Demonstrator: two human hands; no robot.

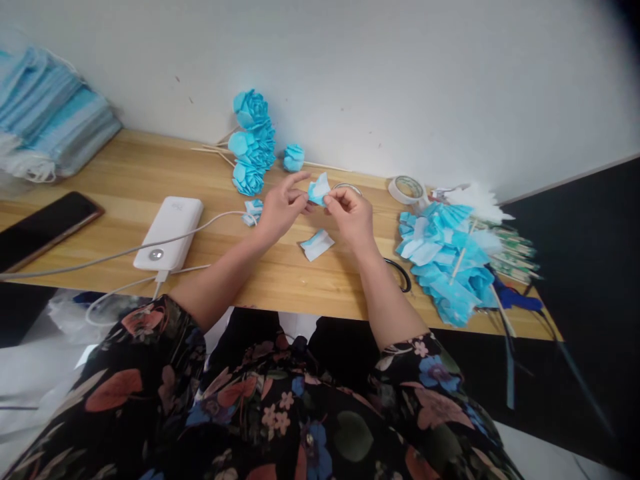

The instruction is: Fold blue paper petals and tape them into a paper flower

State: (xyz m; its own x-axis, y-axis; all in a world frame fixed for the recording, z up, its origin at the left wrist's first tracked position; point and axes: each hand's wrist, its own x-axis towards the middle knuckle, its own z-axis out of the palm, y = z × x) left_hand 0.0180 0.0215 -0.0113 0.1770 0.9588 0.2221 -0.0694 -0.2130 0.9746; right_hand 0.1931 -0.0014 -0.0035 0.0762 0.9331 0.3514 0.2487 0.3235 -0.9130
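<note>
- We saw one blue-and-white petal piece (319,190) in work, raised above the wooden table (350,293) between two hands.
- The right hand (336,198) was closed to a pinch, thumb and forefinger on the petal piece's right edge.
- The left hand (299,190) was half open, forefinger stretched out, thumb by the petal piece's left edge; we could not tell whether it gripped.
- We saw a white corner of the petal piece point away toward the wall (360,87); its long axis was hard to judge, as fingertips covered part of it.
- We counted one flat loose piece (317,245) below the hands, its longer side slanting up to the right, and one folded piece (253,211) beside the left wrist, partly behind a white cable (215,220).
- We counted at least three blue flowers in one cluster (253,141), overlapping too much for a sure number, and one single bloom (293,158) apart.
- One power bank (170,232) and one phone (45,230) lay to the left; the picture's edge cut off the phone and the mask stack (55,110).
- To the right we saw one tape roll (405,190) and a blue heap (445,257) whose pieces we could not count.
- The right forearm hid part of a black loop (399,275).
</note>
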